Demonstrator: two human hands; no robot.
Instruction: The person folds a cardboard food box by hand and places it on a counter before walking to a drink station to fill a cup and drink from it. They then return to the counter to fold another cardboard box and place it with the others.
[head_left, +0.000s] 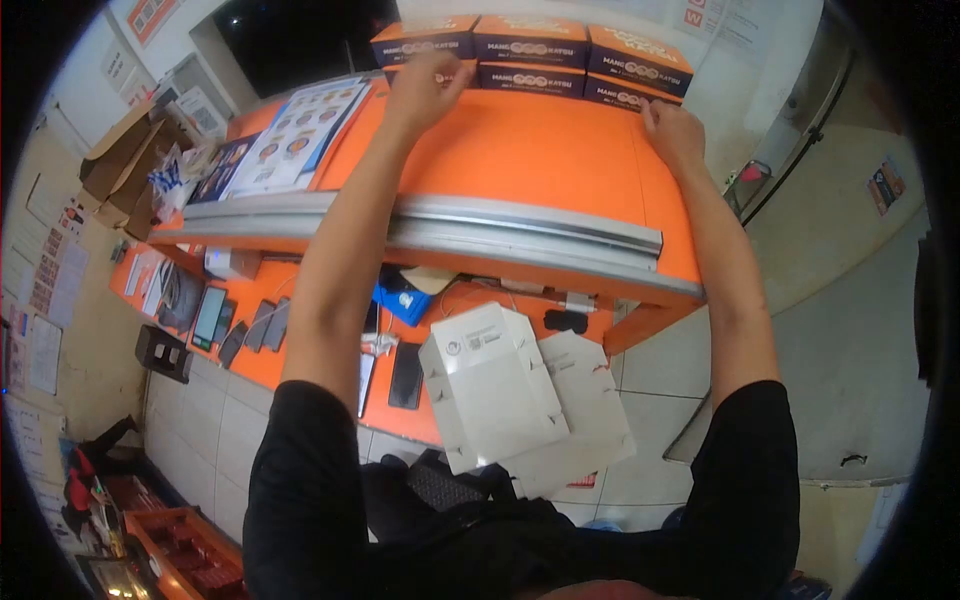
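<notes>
Several orange and dark purple printed cardboard boxes (531,50) stand in two stacked layers at the back of the orange counter (520,150). My left hand (428,92) reaches in front of the left stack with its fingers curled in, covering part of the lower left box. Over at the right stack, my right hand (676,132) has its fingertips right by the corner of the lower right box (615,92). Its fingers are bent but apart, and nothing shows between them.
Below the counter, flat white carton blanks (500,385) lie overlapping, near phones (268,325) and a blue packet (404,300) on a lower orange shelf. Printed menus (295,140) and an opened brown box (130,170) occupy the counter's left end. A metal rail (520,232) edges the front.
</notes>
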